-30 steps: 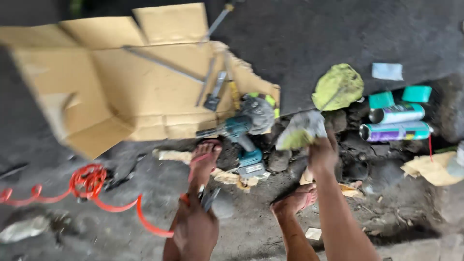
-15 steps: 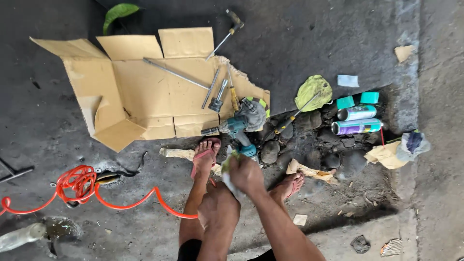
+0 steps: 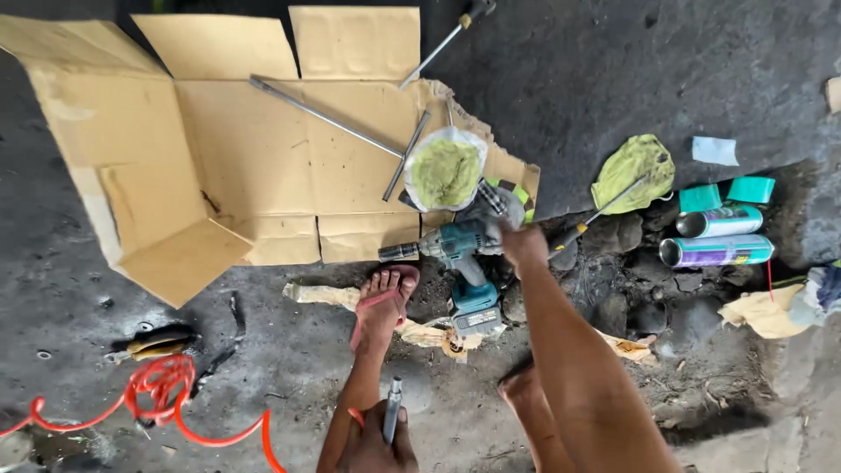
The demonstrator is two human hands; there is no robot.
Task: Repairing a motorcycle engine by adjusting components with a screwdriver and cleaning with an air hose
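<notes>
The right hand closes over the teal cordless drill lying on the floor beside the flattened cardboard box. The left hand grips a metal socket bit. An open white container holds yellowish-green paste.

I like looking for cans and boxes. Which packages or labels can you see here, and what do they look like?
Flattened brown cardboard box: upper left, on the ground, flaps spread.
Teal-and-silver spray can: right, lying on its side.
Purple-and-teal spray can: just below it, also lying down.
White label: on the teal drill's battery base, centre.
</notes>
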